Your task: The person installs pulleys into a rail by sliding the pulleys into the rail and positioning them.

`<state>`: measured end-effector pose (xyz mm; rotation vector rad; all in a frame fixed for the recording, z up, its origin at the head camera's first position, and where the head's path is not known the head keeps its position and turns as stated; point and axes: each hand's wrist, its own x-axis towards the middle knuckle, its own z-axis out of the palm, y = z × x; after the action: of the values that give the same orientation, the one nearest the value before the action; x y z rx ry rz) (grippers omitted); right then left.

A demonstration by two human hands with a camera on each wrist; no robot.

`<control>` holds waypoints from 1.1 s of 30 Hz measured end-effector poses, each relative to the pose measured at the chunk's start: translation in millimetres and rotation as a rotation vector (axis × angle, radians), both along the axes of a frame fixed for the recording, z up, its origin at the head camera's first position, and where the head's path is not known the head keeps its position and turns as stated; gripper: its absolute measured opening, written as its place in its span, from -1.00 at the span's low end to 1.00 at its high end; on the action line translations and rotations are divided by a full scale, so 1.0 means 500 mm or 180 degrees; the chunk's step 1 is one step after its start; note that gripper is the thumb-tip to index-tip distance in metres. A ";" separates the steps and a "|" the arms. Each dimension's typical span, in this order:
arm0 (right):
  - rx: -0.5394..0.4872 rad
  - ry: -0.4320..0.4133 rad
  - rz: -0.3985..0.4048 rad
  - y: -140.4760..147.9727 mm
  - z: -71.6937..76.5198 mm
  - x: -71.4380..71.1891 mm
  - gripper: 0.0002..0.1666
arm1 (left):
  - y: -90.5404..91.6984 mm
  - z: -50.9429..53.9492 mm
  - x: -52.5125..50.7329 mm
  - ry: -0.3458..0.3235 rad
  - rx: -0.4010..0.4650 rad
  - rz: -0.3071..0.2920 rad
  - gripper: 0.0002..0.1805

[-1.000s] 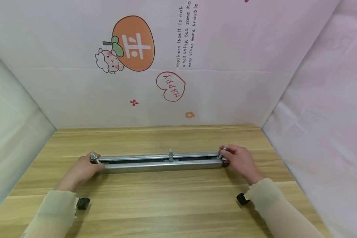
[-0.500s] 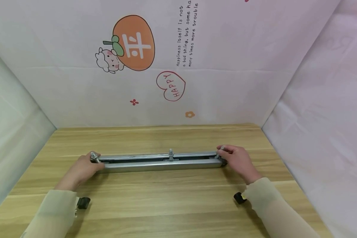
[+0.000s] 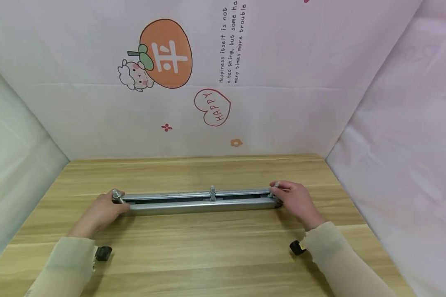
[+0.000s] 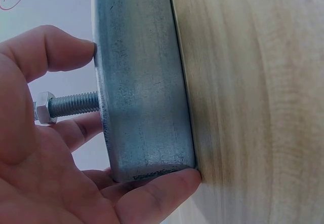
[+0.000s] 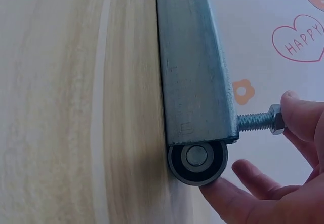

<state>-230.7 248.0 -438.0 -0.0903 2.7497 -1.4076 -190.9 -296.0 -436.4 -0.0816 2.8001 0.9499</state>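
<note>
A galvanized steel channel rail (image 3: 200,208) lies across the wooden table, its slot facing up. My left hand (image 3: 105,211) grips the rail's left end; in the left wrist view the thumb presses the slotted edge and a finger lies across the end. A threaded bolt with a nut (image 4: 73,104) stands out of the slot between those fingers. At the right end my right hand (image 3: 298,201) pinches the nut of another roller trolley bolt (image 5: 255,121). The trolley's roller (image 5: 196,164) pokes out of the rail's end, one fingertip at its rim. A third bolt (image 3: 213,193) stands mid-slot.
Bare wooden tabletop (image 3: 200,255) stretches in front of the rail. A printed white cloth (image 3: 282,103) hangs behind the table, with more white cloth along both sides. A small black wrist camera (image 3: 103,253) hangs below each sleeve.
My right hand has shifted slightly left with the bolt, and the roller sits farther inside the rail's right end. My left hand keeps its grip in the same place.
</note>
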 end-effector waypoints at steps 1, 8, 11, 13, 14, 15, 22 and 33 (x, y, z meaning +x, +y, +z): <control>-0.0035 -0.0029 -0.0008 0.000 0.001 0.001 -0.55 | 0.000 0.001 0.000 -0.0005 -0.0009 0.0000 -0.30; 0.0023 -0.0027 -0.0018 -0.001 0.001 -0.001 -0.55 | -0.001 0.001 0.000 -0.0059 0.0003 0.0040 -0.27; 0.0048 -0.0031 -0.0021 -0.002 0.002 -0.002 -0.55 | -0.002 0.001 0.000 -0.0064 0.0023 0.0056 -0.27; 0.0049 -0.0054 -0.0022 -0.002 0.002 -0.002 -0.54 | -0.001 0.001 -0.001 -0.0058 0.0029 0.0059 -0.27; 0.0058 -0.0066 -0.0020 -0.002 0.003 -0.002 -0.53 | -0.001 0.000 -0.001 -0.0046 0.0023 0.0058 -0.27; 0.0068 -0.0071 -0.0020 -0.002 0.003 -0.003 -0.53 | -0.001 0.000 -0.002 -0.0040 0.0018 0.0056 -0.27; 0.0078 -0.0129 0.0034 -0.010 0.008 -0.004 -0.55 | -0.002 -0.002 -0.003 -0.0002 -0.0017 0.0043 -0.27; 0.0112 -0.0104 0.0101 -0.032 0.009 -0.004 -0.62 | 0.001 0.001 0.002 -0.0013 0.0018 0.0048 -0.29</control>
<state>-232.8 232.2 -433.5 -0.1081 2.7329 -1.3401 -190.0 -295.6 -436.1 -0.1040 2.7967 0.9597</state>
